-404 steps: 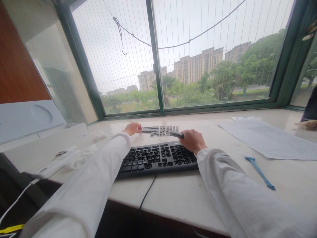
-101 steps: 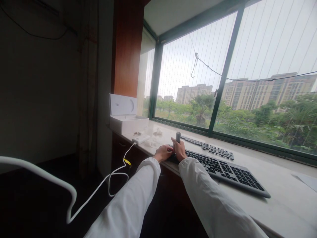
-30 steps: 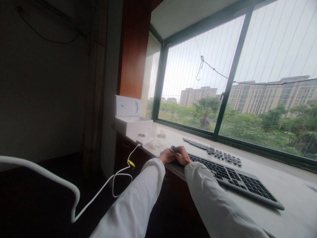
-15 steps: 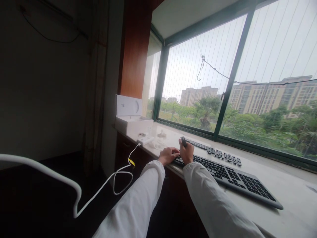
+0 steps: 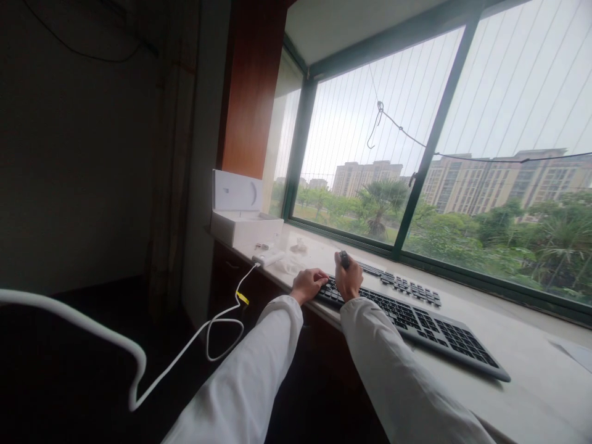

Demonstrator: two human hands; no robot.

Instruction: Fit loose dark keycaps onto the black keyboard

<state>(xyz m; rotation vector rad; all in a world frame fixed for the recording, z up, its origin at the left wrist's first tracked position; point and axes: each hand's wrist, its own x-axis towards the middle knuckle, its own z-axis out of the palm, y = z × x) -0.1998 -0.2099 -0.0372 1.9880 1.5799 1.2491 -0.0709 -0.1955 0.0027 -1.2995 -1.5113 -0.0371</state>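
Fingers of your right hand [image 5: 348, 280] clamp a small dark cylindrical tool [image 5: 343, 259] upright over the black keyboard's [image 5: 416, 320] left end; left hand [image 5: 309, 283] curls beside. Light, rigid, probably slippery: grip mid-barrel.

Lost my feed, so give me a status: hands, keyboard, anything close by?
Left hand resting at the keyboard end. Right hand shut on a small dark tool, held above the keys. Loose keycaps behind; white box to the left.
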